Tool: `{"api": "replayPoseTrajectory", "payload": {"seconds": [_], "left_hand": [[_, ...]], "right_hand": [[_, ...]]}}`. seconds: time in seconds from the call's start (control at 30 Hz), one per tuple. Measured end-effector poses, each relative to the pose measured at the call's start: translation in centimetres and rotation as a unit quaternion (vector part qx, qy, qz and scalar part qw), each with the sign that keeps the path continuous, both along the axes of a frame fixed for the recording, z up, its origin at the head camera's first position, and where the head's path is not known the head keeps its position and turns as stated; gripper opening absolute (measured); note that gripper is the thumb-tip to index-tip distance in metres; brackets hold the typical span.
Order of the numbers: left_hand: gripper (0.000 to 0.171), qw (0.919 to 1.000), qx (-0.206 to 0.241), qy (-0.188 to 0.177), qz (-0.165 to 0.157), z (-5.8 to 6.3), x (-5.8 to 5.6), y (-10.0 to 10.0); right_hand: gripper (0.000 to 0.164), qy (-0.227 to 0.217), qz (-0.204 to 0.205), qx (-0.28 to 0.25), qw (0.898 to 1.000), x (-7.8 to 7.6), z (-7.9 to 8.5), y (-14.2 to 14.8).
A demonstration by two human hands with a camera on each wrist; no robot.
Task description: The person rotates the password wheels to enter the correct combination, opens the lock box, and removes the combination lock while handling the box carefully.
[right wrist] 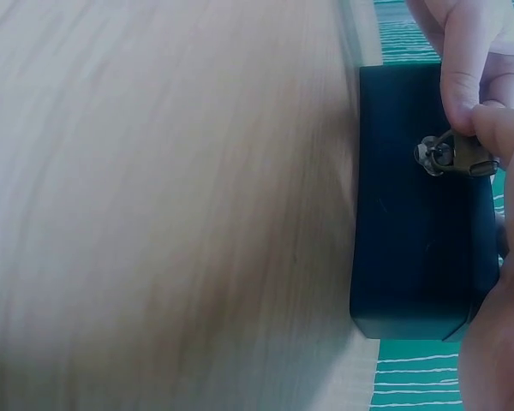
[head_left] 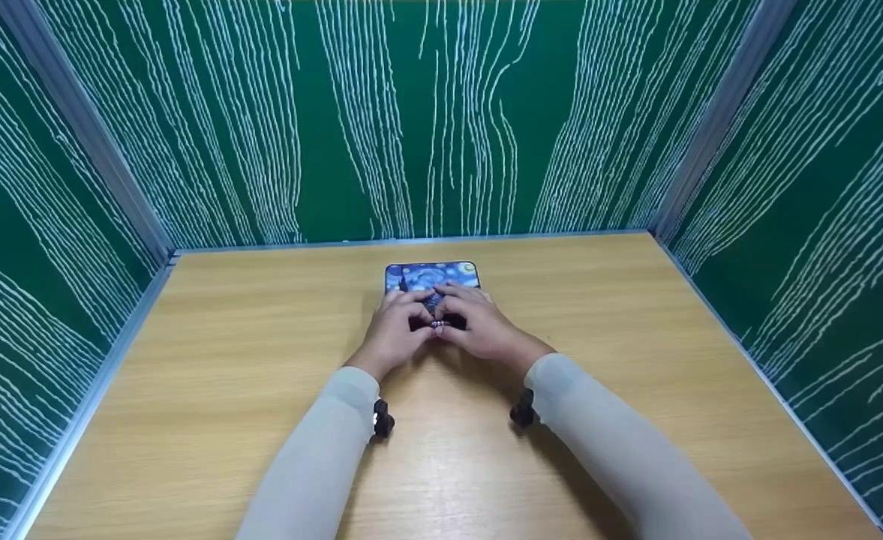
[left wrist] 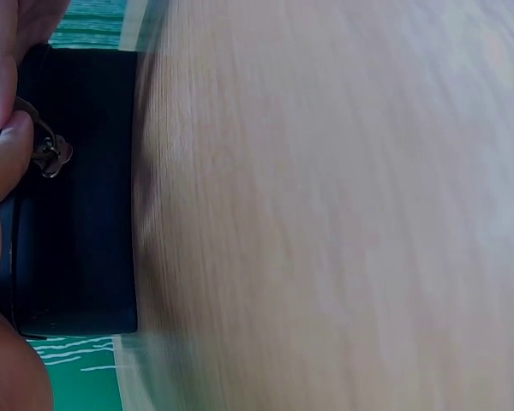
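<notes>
A box (head_left: 433, 277) with a blue swirling painted lid and dark sides stands on the table. In the right wrist view, a small brass-coloured padlock (right wrist: 473, 154) hangs by its shackle at the metal clasp (right wrist: 430, 156) on the dark front face. My left hand (head_left: 394, 328) pinches the padlock from the left, its fingers reaching over the lid's edge. From the other side my right hand (head_left: 482, 324) pinches it too, thumb tips close together. In the left wrist view the shackle (left wrist: 41, 122) shows beside the clasp, while the fingers hide most of the lock body.
The box rests on a light wooden table (head_left: 276, 330), toward its back edge. Green panels (head_left: 441, 112) with white wavy lines enclose the table at the back and both sides. Grey metal posts (head_left: 92, 127) stand at the back corners.
</notes>
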State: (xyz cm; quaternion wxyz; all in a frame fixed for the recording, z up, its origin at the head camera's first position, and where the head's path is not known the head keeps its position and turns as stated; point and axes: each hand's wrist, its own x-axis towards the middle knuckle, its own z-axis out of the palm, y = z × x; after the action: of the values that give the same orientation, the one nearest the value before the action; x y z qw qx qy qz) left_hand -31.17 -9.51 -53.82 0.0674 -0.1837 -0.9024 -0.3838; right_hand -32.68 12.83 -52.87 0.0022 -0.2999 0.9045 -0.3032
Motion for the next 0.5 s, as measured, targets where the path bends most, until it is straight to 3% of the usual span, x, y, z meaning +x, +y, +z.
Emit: {"api": "replayPoseTrajectory", "payload": {"seconds": [0.5], "left_hand": [[0.008, 1.0, 0.001, -0.004, 0.0, 0.0, -0.01, 0.0]], "right_hand": [[0.018, -0.026, -0.008, -0.017, 0.999, 0.05, 0.24, 0.1]]}}
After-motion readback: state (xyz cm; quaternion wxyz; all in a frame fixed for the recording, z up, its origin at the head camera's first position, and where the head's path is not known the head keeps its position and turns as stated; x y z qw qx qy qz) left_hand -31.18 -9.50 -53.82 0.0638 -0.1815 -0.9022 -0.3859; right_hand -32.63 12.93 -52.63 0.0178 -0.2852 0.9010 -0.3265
